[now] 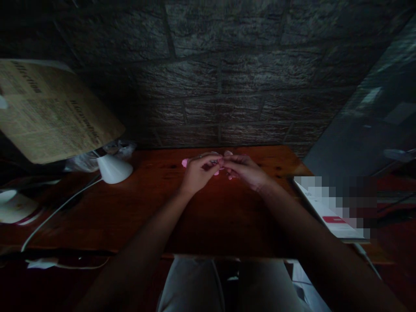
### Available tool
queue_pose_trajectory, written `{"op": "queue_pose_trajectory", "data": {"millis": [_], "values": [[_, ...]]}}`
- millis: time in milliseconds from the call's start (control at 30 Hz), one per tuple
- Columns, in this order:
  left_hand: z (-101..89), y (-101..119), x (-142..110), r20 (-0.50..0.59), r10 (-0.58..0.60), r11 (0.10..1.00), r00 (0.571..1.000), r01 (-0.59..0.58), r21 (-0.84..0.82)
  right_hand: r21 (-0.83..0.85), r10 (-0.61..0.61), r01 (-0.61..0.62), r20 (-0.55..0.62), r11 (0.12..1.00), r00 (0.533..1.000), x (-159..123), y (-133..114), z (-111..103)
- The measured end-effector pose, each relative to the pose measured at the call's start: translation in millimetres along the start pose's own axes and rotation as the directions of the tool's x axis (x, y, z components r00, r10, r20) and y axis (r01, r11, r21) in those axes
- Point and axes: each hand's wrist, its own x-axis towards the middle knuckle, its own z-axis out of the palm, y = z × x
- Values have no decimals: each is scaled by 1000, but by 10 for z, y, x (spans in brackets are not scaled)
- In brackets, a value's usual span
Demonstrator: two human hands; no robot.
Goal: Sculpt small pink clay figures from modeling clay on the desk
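Over the far part of a reddish wooden table [136, 208], both my hands meet at the fingertips. My left hand [197, 173] is curled, its fingers pinched on a small dark object [214, 162] I cannot make out. My right hand [243, 170] pinches the same small thing from the other side. The pink fingernails catch the light. The scene is very dark.
A white lamp base [114, 169] with a white cable [58, 210] stands at the left, under a printed paper shade [48, 112]. A white dish [13, 208] lies at the far left. A white box [328, 212] sits at the right edge. A dark brick wall [221, 78] stands behind.
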Motion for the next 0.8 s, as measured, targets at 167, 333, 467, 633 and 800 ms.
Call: {"op": "queue_pose_trajectory", "data": {"millis": [167,333,467,633,800], "values": [[4,30,-1,2,-26,1000,1000,26,-1,-19,7,-7,1,1000,1000,8,8,-6],[2,40,3,-59,-126,991,990,124,-42,27,8,-9,27,1000,1000,-26,-82,11],[12,49,4,-59,-125,990,990,120,-79,57,24,-25,28,998,999,-35,-95,16],[16,44,-4,-43,-109,991,993,105,-86,54,41,-42,12,998,999,-24,-72,9],[-13,7,6,55,-121,987,991,126,-102,43,34,-34,1,998,999,-30,-82,-18]]}}
